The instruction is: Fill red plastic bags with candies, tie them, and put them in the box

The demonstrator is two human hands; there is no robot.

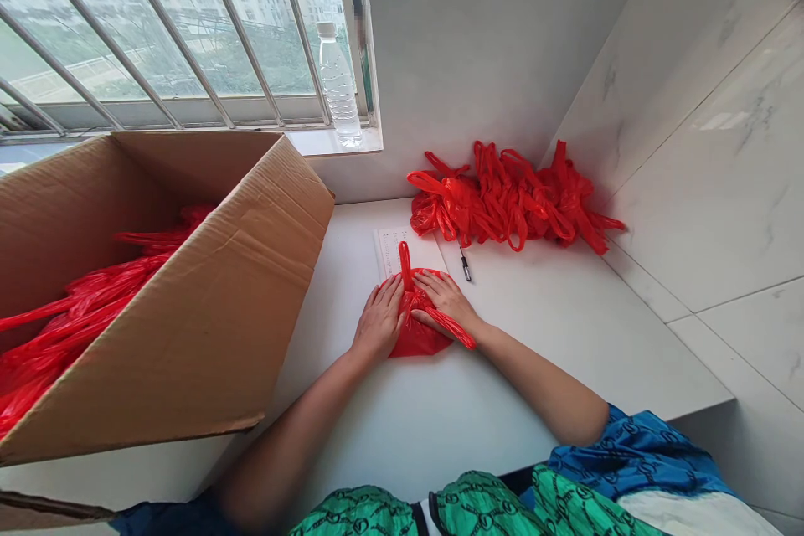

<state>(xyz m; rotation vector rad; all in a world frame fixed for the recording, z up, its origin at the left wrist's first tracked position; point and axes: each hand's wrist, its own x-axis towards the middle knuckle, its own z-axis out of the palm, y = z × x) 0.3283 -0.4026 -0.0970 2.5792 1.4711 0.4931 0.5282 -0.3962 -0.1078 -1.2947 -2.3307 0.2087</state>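
Note:
A red plastic bag [420, 338] lies on the white table in front of me, one looped handle sticking up and the other slanting down to the right. Flat on its left side rests my left hand [380, 314], fingers stretched forward. My right hand [445, 299] presses on the right side, its fingers also extended over the plastic, with one handle loop crossing beside the thumb. Neither hand grips the bag. Beneath its far edge sits a sheet of paper [390, 248] with printing, partly covered. What is inside the bag is hidden.
At left a large open cardboard box [251, 285] holds many red plastic bags [113, 293]. A heap of knotted red bags [508, 197] lies against the back wall. A black pen [466, 266] is right of the paper. On the windowsill stands a clear water bottle [339, 88].

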